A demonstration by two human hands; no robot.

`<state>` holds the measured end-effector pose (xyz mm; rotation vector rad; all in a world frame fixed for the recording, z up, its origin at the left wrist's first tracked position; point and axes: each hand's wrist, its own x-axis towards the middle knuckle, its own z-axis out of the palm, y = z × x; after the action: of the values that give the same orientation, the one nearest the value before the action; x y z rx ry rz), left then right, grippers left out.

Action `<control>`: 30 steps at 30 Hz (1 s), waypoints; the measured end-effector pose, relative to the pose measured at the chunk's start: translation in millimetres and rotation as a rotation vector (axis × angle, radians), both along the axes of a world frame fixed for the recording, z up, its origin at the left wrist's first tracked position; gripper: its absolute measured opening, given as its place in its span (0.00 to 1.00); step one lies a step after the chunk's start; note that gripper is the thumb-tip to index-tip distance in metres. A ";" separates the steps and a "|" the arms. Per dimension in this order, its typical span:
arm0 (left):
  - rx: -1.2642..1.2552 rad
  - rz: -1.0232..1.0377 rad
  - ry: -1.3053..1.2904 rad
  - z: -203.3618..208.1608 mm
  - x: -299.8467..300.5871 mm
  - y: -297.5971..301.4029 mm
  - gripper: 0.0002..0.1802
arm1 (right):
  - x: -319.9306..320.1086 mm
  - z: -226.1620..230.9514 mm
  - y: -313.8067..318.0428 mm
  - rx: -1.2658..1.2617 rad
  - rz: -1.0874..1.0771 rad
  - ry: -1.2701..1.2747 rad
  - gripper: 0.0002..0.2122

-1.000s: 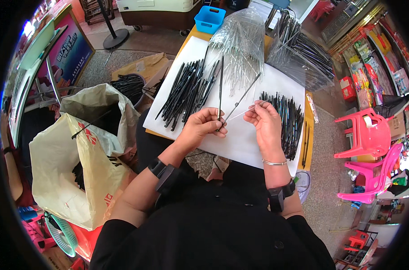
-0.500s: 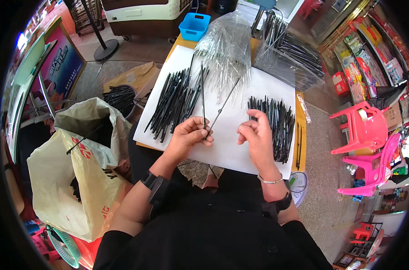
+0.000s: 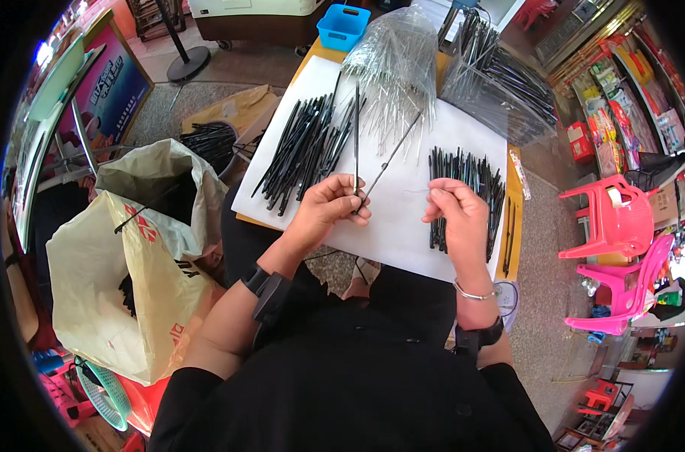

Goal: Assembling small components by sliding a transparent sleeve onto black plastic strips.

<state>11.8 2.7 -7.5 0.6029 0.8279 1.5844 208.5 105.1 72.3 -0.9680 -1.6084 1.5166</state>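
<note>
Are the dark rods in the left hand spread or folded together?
Spread: the rods fan into a V from the left hand. The grip hides whether they join.

Bare white board (image 3: 399, 220) lying open between left hand (image 3: 331, 205) and right hand (image 3: 459, 213), leaving sideways passage. Two black rods (image 3: 356, 143) sticking forward from left hand, spreading apart, obstructing reach straight ahead. Black rod pile (image 3: 301, 154) crowding left hand's forward-left side. Second pile (image 3: 474, 175) spreading forward and right of right hand. Clear bag of silvery wires (image 3: 391, 64) closing off far middle ahead of both hands.
</note>
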 end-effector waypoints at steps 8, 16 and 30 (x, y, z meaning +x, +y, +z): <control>-0.036 -0.049 0.040 1.0 -0.3 0.1 0.13 | -21.2 -54.1 10.7 0.023 -0.122 -0.032 0.06; -0.068 -0.162 0.034 7.0 -1.0 0.1 0.18 | -38.7 -46.5 5.0 -0.379 -0.003 0.361 0.13; -0.057 -0.163 0.015 2.2 -1.6 -0.6 0.19 | -44.3 -47.4 -6.7 -0.346 0.103 0.263 0.09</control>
<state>10.2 2.1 -5.2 0.6262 0.8123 1.4054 164.3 98.4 24.8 -0.8304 -1.2504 1.9488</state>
